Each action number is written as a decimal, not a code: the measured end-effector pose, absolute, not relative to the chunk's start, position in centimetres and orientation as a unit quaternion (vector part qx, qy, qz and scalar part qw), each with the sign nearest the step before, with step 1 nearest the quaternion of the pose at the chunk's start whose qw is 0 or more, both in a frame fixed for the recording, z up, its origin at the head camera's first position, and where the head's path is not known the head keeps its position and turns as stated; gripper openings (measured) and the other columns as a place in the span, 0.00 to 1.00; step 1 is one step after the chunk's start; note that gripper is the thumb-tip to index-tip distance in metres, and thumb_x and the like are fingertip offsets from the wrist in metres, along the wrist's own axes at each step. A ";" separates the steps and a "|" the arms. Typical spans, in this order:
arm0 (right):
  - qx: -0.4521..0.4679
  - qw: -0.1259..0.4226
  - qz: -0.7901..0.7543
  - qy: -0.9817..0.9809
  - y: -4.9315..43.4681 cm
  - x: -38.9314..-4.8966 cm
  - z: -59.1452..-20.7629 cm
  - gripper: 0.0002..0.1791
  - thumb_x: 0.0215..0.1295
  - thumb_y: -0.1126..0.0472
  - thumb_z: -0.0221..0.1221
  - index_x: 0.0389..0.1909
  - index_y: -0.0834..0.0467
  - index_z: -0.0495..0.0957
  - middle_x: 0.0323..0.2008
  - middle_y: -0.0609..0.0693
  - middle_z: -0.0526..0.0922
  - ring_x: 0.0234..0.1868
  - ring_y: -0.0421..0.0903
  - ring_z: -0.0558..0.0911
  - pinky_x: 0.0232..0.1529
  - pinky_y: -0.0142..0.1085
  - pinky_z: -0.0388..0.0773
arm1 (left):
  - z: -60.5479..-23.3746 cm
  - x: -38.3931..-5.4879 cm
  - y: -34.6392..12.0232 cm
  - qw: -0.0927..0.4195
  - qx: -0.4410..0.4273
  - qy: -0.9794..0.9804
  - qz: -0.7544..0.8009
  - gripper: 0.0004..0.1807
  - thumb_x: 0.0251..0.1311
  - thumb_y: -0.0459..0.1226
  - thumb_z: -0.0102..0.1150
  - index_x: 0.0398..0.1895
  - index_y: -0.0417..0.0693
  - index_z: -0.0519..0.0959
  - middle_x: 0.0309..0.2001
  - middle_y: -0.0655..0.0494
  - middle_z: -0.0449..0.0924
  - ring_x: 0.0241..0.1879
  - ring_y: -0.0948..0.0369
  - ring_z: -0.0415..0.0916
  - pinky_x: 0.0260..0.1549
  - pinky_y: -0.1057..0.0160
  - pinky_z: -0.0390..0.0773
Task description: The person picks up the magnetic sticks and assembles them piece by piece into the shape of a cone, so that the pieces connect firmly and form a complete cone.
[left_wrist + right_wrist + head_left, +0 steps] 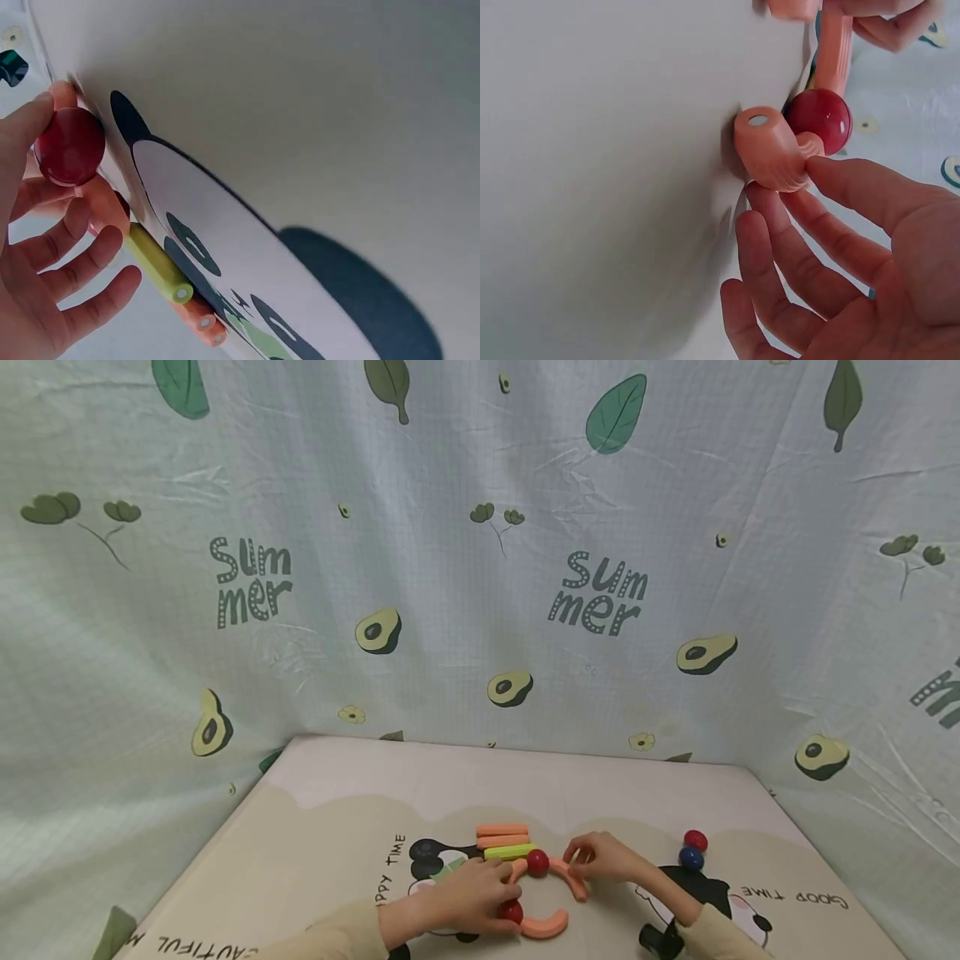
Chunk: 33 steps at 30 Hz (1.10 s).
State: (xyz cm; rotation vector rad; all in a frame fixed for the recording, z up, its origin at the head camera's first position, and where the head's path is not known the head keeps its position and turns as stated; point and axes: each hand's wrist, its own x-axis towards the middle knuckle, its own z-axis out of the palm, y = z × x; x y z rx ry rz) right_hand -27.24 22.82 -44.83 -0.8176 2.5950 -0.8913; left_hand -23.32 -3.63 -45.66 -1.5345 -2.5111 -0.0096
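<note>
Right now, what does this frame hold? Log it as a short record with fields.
Left hand: holds near red ball
Right hand: pinches right curved piece, orange
Ring: these plus far red ball, left curved piece and near curved piece
Gap: between right and near curved pieces
Beyond ring, leftward: yellow-green stick, two straight orange sticks
Off right: blue ball, another red ball
Surface: panda-print table

The balls (537, 862) are deep red, one other ball (691, 858) dark blue; the curved pieces (545, 927) and straight rods (502, 829) are salmon-orange, another rod (508, 852) yellow-green. I see beige and pale pink on the bench (322, 843), patterned with black-and-white pandas (187, 176), and green leaves, avocados and grey lettering across the pale cloth (450, 602).
</note>
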 end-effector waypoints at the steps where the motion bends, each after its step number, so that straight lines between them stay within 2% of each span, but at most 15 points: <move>1: -0.283 0.140 -0.310 0.897 22.8 -27.1 -44.8 0.08 0.54 0.62 0.58 0.33 0.61 0.78 0.26 0.49 0.80 0.24 0.34 0.71 0.24 0.27 0.67 | -45.8 -23.3 -3.6 0.100 -0.519 -0.849 -0.006 0.18 0.54 0.62 0.45 0.30 0.62 0.73 0.28 0.66 0.64 0.26 0.71 0.57 0.22 0.75 0.54; 4: -0.282 0.139 -0.313 0.896 22.6 -26.9 -44.9 0.08 0.55 0.62 0.58 0.34 0.62 0.78 0.27 0.50 0.80 0.24 0.34 0.71 0.25 0.27 0.68 | -46.2 -23.4 -3.5 0.098 -0.521 -0.848 -0.010 0.18 0.54 0.62 0.45 0.31 0.63 0.74 0.30 0.66 0.65 0.28 0.71 0.59 0.23 0.75 0.55; 8: -0.287 0.132 -0.305 0.898 22.5 -26.8 -45.1 0.08 0.55 0.62 0.57 0.34 0.61 0.77 0.28 0.49 0.80 0.25 0.34 0.71 0.25 0.27 0.68 | -46.1 -23.2 -3.4 0.085 -0.526 -0.846 -0.007 0.16 0.55 0.61 0.46 0.36 0.66 0.75 0.37 0.63 0.67 0.36 0.68 0.62 0.29 0.72 0.61; 11: -0.291 0.128 -0.302 0.899 22.6 -26.7 -45.2 0.07 0.56 0.62 0.57 0.34 0.60 0.77 0.28 0.48 0.80 0.25 0.32 0.71 0.25 0.27 0.68 | -45.9 -22.9 -3.3 0.084 -0.542 -0.836 -0.003 0.13 0.57 0.56 0.47 0.42 0.69 0.76 0.40 0.62 0.67 0.39 0.66 0.59 0.33 0.71 0.60; 14: -0.297 0.117 -0.300 0.899 22.9 -26.7 -45.2 0.08 0.56 0.61 0.57 0.34 0.60 0.77 0.28 0.48 0.80 0.25 0.32 0.71 0.26 0.27 0.69 | -46.0 -22.7 -3.1 0.088 -0.563 -0.822 -0.007 0.12 0.58 0.49 0.49 0.45 0.71 0.75 0.39 0.63 0.66 0.38 0.67 0.55 0.33 0.72 0.55; 21: -0.291 0.035 -0.266 0.918 25.4 -26.8 -44.9 0.06 0.56 0.62 0.58 0.33 0.60 0.77 0.26 0.46 0.79 0.25 0.30 0.72 0.25 0.27 0.69 | -45.9 -22.6 -3.0 0.102 -0.581 -0.807 -0.016 0.11 0.59 0.46 0.51 0.45 0.71 0.76 0.34 0.65 0.65 0.35 0.68 0.54 0.31 0.74 0.53; 28: -0.249 -0.020 -0.239 0.938 28.7 -26.9 -44.3 0.06 0.55 0.65 0.57 0.34 0.62 0.76 0.25 0.46 0.78 0.24 0.31 0.70 0.24 0.27 0.68 | -45.9 -22.5 -3.0 0.102 -0.586 -0.804 -0.015 0.11 0.60 0.47 0.50 0.44 0.73 0.75 0.33 0.65 0.65 0.34 0.68 0.52 0.29 0.75 0.50; 33: -0.215 -0.077 -0.208 0.951 31.1 -27.2 -43.8 0.05 0.53 0.67 0.57 0.32 0.61 0.77 0.24 0.45 0.78 0.23 0.33 0.71 0.24 0.27 0.69 | -45.8 -22.5 -3.0 0.098 -0.585 -0.805 -0.009 0.11 0.60 0.47 0.50 0.45 0.71 0.76 0.34 0.65 0.66 0.36 0.68 0.54 0.30 0.75 0.52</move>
